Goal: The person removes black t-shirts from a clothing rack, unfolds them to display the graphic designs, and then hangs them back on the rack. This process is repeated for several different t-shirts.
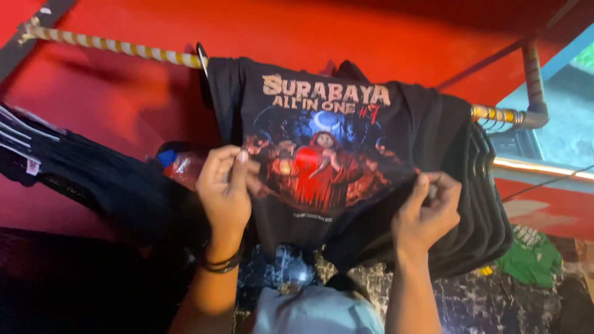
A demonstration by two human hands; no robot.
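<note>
Black printed T-shirt hung at the front of a row on a striped rail against a red wall, its picture side facing the camera. The left hand was closed on the shirt's left edge, thumb and fingers pinching the cloth, with dark bands on its wrist; the right hand was curled shut on the right edge, bunching the fabric a little. To hold the shirt out well, both grips probably needed to stay at the same height and pull gently apart so the print lay flat, without tugging hard enough to drag the garment along the rail or off its hanger. Counted: one shirt was in hand; behind it hung a stack of dark shirts, several by their layered edges, though the exact number could not be told; another bundle of dark garments hung at the left; one green garment lay low at the right; one rail; two hands
</note>
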